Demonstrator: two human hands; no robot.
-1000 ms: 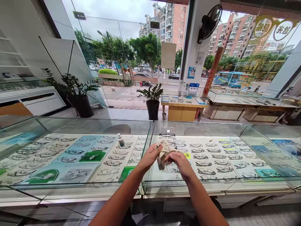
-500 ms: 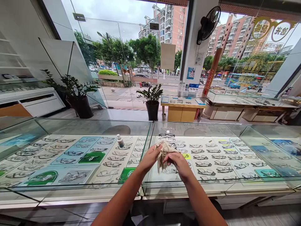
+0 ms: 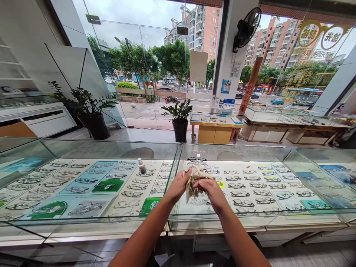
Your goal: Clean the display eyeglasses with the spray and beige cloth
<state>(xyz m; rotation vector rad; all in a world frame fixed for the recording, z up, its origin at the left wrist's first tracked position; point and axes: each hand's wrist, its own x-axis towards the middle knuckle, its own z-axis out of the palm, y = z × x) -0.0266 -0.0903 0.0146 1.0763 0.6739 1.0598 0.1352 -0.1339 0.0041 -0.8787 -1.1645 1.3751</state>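
Note:
A beige cloth (image 3: 190,192) is bunched up between my two hands, above the glass-topped display case (image 3: 191,222). My left hand (image 3: 178,184) is closed on its left side, thumb on top. With bent fingers, my right hand (image 3: 211,191) pinches the right part of the cloth. Whether anything is wrapped in the folds, I cannot tell. Just beyond the cloth is a dark-framed pair of glasses (image 3: 197,160). A small white bottle (image 3: 141,167) stands upright on the glass to the left of my hands.
Several rows of glasses (image 3: 236,185) lie inside the case under the glass. Two potted plants (image 3: 180,128) stand beyond the counter, before the shop window. A low wooden display table (image 3: 214,133) is further back, and a black fan (image 3: 246,29) hangs on the pillar.
My fingers and the cloth have shifted slightly, and the cloth's folds hang differently. Both hands keep their hold. The bottle and the glasses stay in place.

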